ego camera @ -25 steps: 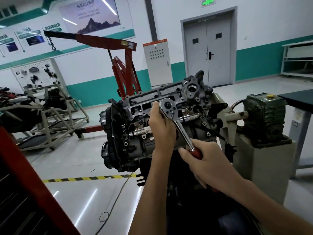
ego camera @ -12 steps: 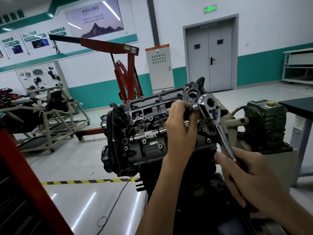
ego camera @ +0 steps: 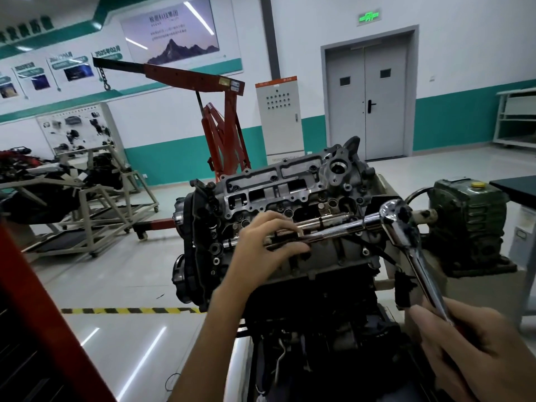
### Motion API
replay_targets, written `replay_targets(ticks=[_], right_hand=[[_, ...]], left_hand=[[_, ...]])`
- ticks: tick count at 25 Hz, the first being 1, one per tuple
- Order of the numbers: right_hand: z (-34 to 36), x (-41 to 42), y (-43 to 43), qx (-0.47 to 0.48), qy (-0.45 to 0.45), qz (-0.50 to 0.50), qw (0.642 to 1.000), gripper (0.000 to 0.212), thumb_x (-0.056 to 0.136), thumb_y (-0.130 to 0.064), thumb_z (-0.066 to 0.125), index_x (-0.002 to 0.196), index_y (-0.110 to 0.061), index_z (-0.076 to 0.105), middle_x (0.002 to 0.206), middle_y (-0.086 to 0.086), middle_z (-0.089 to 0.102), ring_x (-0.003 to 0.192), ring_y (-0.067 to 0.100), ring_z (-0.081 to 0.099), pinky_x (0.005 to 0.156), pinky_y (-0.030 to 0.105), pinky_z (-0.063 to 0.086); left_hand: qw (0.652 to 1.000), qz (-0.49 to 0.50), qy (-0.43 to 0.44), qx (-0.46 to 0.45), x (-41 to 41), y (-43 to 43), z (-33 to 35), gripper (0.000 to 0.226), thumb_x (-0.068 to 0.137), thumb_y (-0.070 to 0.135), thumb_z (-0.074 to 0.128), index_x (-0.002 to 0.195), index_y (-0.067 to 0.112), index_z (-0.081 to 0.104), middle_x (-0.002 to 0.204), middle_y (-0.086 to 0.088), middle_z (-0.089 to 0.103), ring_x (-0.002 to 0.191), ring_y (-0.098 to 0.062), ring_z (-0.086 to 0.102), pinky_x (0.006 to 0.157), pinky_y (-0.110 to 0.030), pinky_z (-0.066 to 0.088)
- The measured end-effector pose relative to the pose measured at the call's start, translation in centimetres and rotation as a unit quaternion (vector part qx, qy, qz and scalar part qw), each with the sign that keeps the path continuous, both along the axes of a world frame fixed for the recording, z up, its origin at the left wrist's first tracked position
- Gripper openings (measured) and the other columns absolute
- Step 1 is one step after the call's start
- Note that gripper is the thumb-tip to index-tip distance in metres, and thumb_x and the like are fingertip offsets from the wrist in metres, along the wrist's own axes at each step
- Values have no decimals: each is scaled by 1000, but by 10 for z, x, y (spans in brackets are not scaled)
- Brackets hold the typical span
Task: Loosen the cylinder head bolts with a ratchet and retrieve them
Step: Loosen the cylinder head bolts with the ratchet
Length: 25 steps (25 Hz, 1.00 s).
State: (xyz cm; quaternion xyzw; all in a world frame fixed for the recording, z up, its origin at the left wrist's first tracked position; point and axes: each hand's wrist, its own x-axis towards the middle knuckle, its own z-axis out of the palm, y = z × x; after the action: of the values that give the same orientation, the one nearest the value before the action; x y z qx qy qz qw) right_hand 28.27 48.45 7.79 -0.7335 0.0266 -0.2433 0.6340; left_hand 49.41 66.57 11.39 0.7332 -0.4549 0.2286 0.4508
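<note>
The engine's grey cylinder head (ego camera: 278,181) stands on a stand in the middle of the view, tilted toward me. My right hand (ego camera: 475,352) grips the red-tipped handle of the chrome ratchet (ego camera: 406,236), whose head hangs to the right of the cylinder head. A long chrome extension bar (ego camera: 333,230) runs left from the ratchet head, clear of the engine. My left hand (ego camera: 261,245) holds the bar's far end between its fingers, in front of the head's lower face. Whether a bolt sits in the socket is hidden by my fingers.
A green gearbox (ego camera: 470,221) of the stand sits right of the engine. A red engine crane (ego camera: 220,132) stands behind it. Another engine on a frame (ego camera: 87,181) is at the left. A red cabinet edge (ego camera: 34,300) runs along the near left. A dark table (ego camera: 519,184) is far right.
The ratchet came off the cylinder head and swung right; its long extension bar is now drawn out of the head. My left hand slid from the ratchet head to the bar's end.
</note>
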Motion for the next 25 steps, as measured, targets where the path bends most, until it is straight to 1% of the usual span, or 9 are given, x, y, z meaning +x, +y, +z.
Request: replay_targets(ticks=[3, 7, 10, 14, 16, 19, 22, 23, 25], right_hand=[[-5, 6, -6, 17, 10, -9, 1000, 68, 53, -70, 71, 56, -7, 44, 38, 10, 25, 32, 11, 28, 42, 15, 25], [-14, 14, -13, 38, 6, -13, 999, 67, 54, -69, 73, 58, -8, 45, 38, 10, 25, 31, 12, 30, 43, 17, 27], [-15, 16, -14, 55, -8, -27, 998, 67, 53, -69, 74, 58, -7, 48, 39, 10, 27, 31, 12, 31, 43, 17, 28], [-1, 10, -8, 92, -36, -23, 995, 68, 53, -65, 77, 54, -6, 43, 35, 8, 23, 29, 8, 27, 43, 15, 30], [10, 5, -7, 84, -44, -30, 995, 70, 53, -67, 75, 53, -5, 42, 35, 8, 24, 29, 8, 27, 41, 15, 29], [23, -1, -8, 50, -45, -58, 996, 75, 53, -72, 71, 53, -3, 41, 35, 8, 26, 29, 8, 28, 41, 15, 28], [34, -2, -8, -37, -53, -58, 996, 51, 77, -46, 63, 54, -6, 44, 32, 9, 32, 25, 9, 29, 31, 18, 24], [39, -1, -8, -83, -64, -71, 992, 43, 81, -38, 59, 53, -9, 46, 31, 9, 33, 24, 10, 30, 29, 19, 24], [51, 0, -5, -156, -91, -104, 978, 43, 85, -35, 60, 51, -12, 47, 34, 12, 36, 25, 11, 31, 30, 18, 25]], left_hand=[[994, 79, 25, -70, 26, 33, -1, 14, 78, 22, 75, 82, 8, 74, 85, 2, 67, 86, -10, 64, 82, -25, 50], [987, 128, 28, -93, 38, 43, -3, 7, 84, 9, 71, 79, 6, 73, 79, 2, 67, 78, -11, 64, 74, -30, 52], [991, 99, -1, -92, 28, 22, -2, 7, 84, 8, 71, 79, 3, 72, 79, -1, 67, 79, -12, 64, 75, -34, 52], [995, 9, -70, -67, 3, -26, 13, 15, 91, 16, 63, 88, 5, 73, 88, 0, 70, 87, -8, 64, 79, -23, 50], [996, -35, -52, -58, -6, -44, 22, 22, 94, 17, 58, 86, 4, 73, 84, -1, 71, 83, -9, 65, 77, -25, 52], [996, -62, -13, -59, -8, -52, 26, 22, 95, 18, 57, 86, 3, 72, 78, -4, 71, 77, -16, 68, 74, -41, 54], [992, -98, 17, -72, -16, -61, 41, 17, 93, 22, 58, 91, 9, 70, 82, -4, 70, 79, -22, 67, 75, -47, 55], [990, -118, 21, -74, -19, -65, 50, 16, 93, 24, 58, 93, 12, 70, 82, -2, 69, 79, -20, 67, 75, -44, 56], [986, -151, 5, -72, -21, -70, 65, 16, 91, 27, 58, 94, 16, 69, 82, 7, 69, 78, -11, 67, 73, -27, 55]])
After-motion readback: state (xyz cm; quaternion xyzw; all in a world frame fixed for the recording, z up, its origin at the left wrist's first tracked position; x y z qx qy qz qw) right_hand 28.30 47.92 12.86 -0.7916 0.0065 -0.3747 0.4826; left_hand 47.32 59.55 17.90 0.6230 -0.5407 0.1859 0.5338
